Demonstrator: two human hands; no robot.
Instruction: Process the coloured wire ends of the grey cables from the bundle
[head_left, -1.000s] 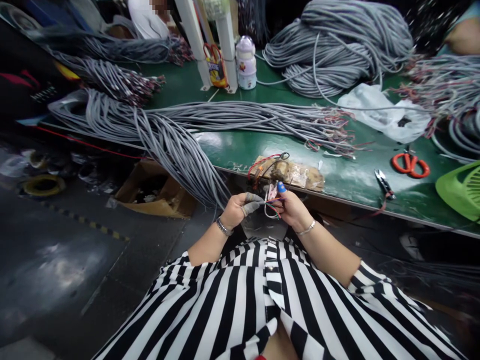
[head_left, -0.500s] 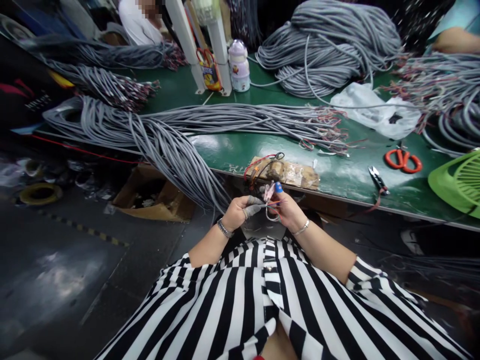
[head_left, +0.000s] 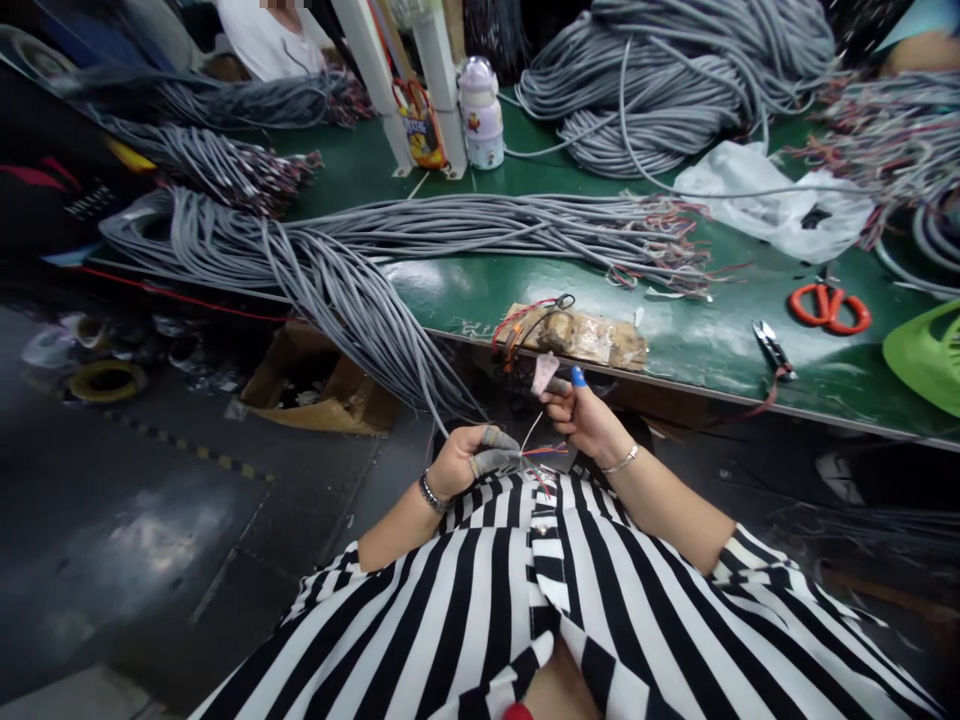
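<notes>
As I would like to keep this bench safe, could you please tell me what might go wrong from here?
The cables droop over the front edge of the table, so their weight might drag more down. The snips lie near that edge and could be knocked off. The thin wires fan out from the fingers of the left hand, close to the shirt, so one might bend or snag.

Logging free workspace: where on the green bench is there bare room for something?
Bare green bench shows between the taped board and the snips, and left of that board, between the middle cable bundle and the near edge. The back is crowded right, with coiled cable and a plastic bag, and left, with more cable bundles.
</notes>
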